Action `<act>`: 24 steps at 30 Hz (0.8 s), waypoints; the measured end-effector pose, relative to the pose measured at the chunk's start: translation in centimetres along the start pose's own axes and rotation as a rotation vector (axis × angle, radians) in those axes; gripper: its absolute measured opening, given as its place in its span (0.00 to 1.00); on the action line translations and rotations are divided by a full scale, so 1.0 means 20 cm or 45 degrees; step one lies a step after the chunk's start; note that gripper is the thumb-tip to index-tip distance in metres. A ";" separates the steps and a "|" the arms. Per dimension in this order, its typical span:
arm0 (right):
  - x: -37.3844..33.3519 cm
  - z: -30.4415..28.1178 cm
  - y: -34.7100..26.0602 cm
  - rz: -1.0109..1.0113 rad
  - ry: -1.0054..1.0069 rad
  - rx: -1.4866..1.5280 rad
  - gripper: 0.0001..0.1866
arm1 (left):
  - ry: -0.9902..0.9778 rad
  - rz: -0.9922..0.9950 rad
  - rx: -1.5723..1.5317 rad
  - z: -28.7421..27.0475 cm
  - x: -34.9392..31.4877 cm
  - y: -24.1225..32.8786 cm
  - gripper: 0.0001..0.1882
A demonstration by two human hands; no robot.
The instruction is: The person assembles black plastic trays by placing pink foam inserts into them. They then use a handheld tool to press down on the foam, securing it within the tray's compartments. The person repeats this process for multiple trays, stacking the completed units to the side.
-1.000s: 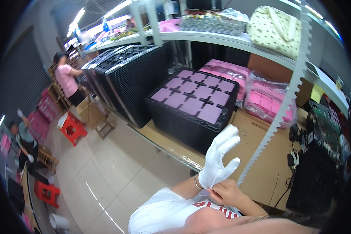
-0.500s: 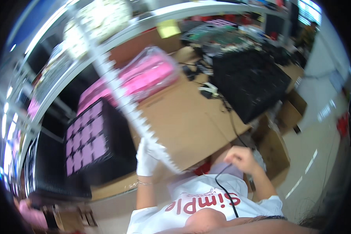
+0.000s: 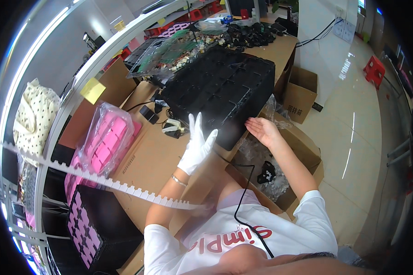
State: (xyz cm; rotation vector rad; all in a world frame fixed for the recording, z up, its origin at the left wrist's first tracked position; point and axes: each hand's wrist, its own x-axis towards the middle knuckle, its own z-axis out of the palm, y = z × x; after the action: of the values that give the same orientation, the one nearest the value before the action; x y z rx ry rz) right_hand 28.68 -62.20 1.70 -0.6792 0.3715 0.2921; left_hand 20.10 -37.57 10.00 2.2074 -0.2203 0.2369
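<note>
My left hand, in a white glove, reaches over the near side of a stack of black trays with its fingers spread. Bare and open, my right hand is at the right near edge of the same stack, palm turned up. Whether either hand touches the stack is hard to tell. Behind and beside my left forearm runs a long white notched strip. A small white-and-black item with a cable lies left of my gloved fingers.
Bagged pink foam lies on the brown cardboard tabletop. A black block with pink pieces stands nearer left. Green circuit boards are piled behind the trays. Below right, a carton holds plastic scraps; another carton stands on the floor.
The view has turned right. My left hand has left the area by the white strip for the black trays. My right hand has gone from near my lap to the stack's edge and opened.
</note>
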 end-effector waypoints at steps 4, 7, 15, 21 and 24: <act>0.04 -0.04 -0.01 -0.163 -0.002 -0.084 0.16 | 0.175 0.383 0.519 0.05 0.01 -0.05 0.44; -0.01 0.01 -0.02 -0.267 -0.048 -0.166 0.17 | 0.173 0.605 0.640 0.04 0.01 -0.05 0.46; -0.03 0.05 -0.10 -0.051 -0.078 -0.101 0.21 | 0.058 0.741 0.714 0.03 0.06 -0.13 0.60; -0.03 0.06 -0.10 0.027 -0.051 -0.064 0.22 | 0.064 0.840 0.777 0.05 0.07 -0.16 0.64; -0.01 0.04 -0.08 0.020 -0.021 -0.060 0.20 | 0.067 0.847 0.790 0.05 0.07 -0.16 0.64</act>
State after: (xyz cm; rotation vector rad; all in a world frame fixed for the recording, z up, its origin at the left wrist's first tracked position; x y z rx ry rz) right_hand 29.23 -62.93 3.32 -0.7198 0.3551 0.3223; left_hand 22.38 -36.50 7.34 2.6565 -0.9621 0.8159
